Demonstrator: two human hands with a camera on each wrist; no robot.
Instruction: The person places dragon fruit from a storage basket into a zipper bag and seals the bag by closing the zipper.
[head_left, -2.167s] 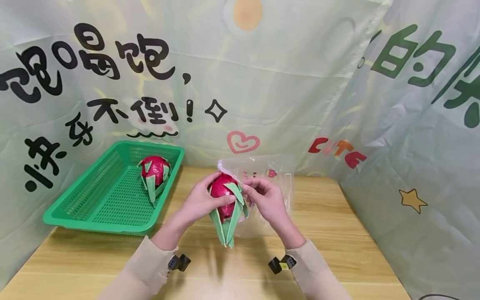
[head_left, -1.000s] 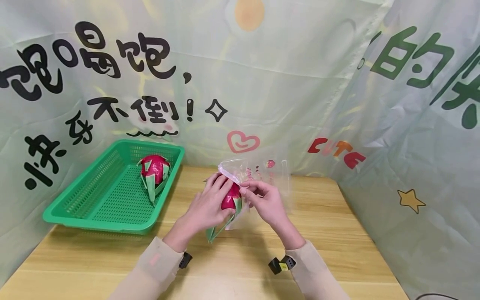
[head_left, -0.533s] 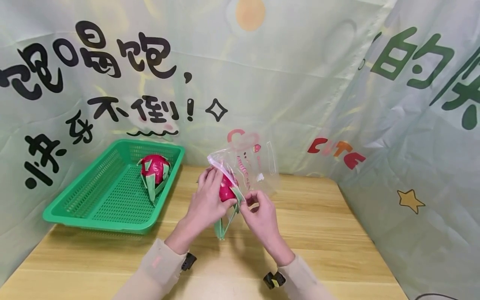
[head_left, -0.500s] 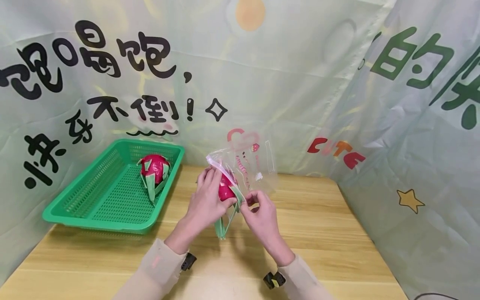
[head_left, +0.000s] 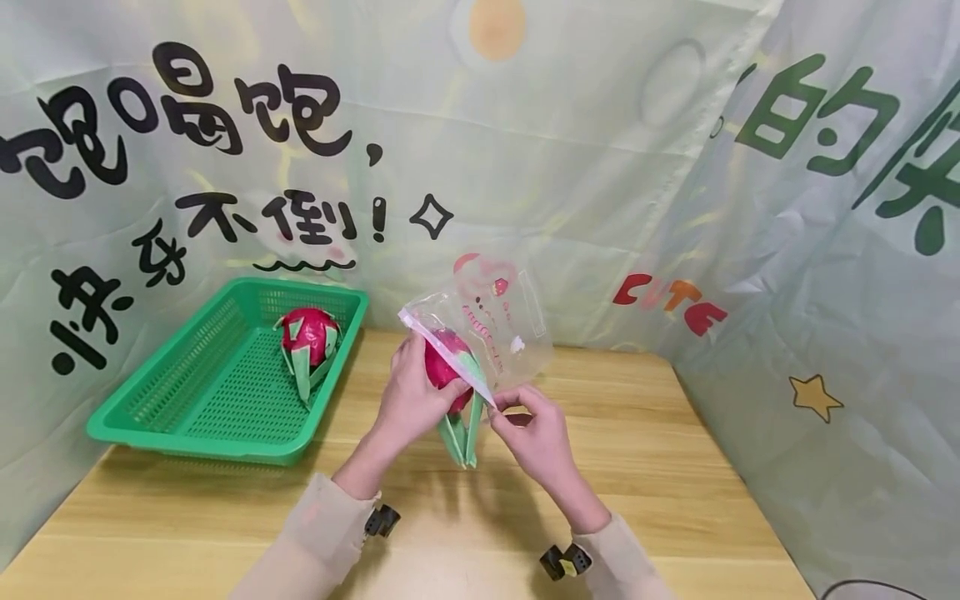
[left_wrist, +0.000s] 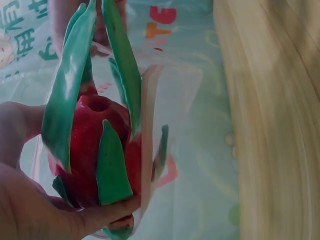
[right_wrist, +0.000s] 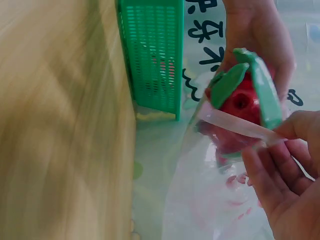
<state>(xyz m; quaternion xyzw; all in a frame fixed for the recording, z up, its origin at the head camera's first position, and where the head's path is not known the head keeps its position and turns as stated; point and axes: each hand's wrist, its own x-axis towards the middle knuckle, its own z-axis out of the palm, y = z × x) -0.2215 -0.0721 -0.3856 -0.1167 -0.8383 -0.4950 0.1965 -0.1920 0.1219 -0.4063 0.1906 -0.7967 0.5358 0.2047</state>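
Angled inward above the wooden table (head_left: 637, 475), the left hand (head_left: 408, 392) curls thumb and fingers round the dragon fruit (left_wrist: 86, 150), which sits partway inside the clear bag (head_left: 521, 333), while the right hand (head_left: 542, 437) pinches one end of its pale strip (head_left: 450, 360).

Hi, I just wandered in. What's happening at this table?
A person's left hand is holding a red, green-leaved dragon fruit, while their right hand pinches the edge of a clear bag at its opening. The fruit is partway into the bag, with its long leaf tips sticking out. A second dragon fruit lies in the green basket on the table.
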